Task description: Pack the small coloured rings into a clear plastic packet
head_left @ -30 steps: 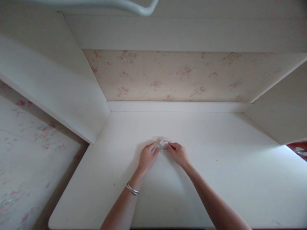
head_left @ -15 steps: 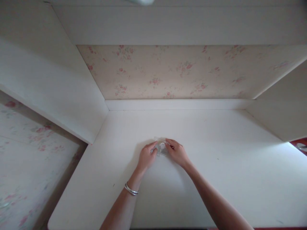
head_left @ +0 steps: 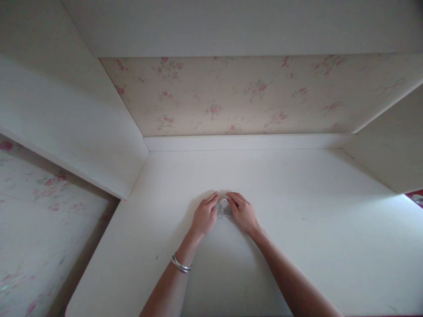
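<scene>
No legible text, label, brand, number or sign appears anywhere in the frame. The small clear plastic piece with a white round centre (head_left: 224, 206), at centre frame, is too small and blurred for any marking to be made out. The cream wallpaper panel with pink flower sprigs (head_left: 238, 94), across the upper middle of the frame, carries pattern only. The plain white counter (head_left: 313, 229), in the lower half of the frame, shows no lettering.
</scene>
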`<action>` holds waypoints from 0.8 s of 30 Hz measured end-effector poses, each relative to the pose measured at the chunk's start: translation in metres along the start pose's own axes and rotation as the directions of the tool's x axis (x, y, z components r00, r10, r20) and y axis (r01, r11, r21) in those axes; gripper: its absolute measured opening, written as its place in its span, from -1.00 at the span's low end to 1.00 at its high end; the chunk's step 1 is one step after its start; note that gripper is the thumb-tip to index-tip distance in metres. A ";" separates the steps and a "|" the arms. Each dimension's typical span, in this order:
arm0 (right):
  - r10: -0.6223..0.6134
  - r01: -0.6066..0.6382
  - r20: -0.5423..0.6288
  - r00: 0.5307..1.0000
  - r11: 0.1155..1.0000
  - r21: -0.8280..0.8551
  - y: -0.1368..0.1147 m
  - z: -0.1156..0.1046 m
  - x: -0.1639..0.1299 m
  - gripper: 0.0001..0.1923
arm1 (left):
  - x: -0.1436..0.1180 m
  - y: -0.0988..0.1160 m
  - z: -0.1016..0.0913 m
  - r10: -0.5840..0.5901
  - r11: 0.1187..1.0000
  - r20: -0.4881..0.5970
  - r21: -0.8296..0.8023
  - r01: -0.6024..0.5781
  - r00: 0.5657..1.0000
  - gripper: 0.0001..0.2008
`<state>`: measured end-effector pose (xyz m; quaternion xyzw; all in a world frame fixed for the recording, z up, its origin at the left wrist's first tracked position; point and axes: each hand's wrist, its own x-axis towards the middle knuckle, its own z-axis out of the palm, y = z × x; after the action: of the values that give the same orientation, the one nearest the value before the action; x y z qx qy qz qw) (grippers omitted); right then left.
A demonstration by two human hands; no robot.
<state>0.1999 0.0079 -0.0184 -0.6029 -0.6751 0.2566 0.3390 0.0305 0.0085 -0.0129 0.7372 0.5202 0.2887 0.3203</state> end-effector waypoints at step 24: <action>-0.066 0.062 0.240 0.969 0.998 0.022 -0.005 -0.025 -0.008 -0.34 | -0.005 -0.012 -0.014 0.031 0.980 0.056 -0.200 -0.019 0.998 -0.60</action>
<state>0.2163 -0.0027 0.0001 -0.5430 -0.7284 0.3212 0.2671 0.0114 0.0087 -0.0139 0.7160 0.4698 0.3214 0.4042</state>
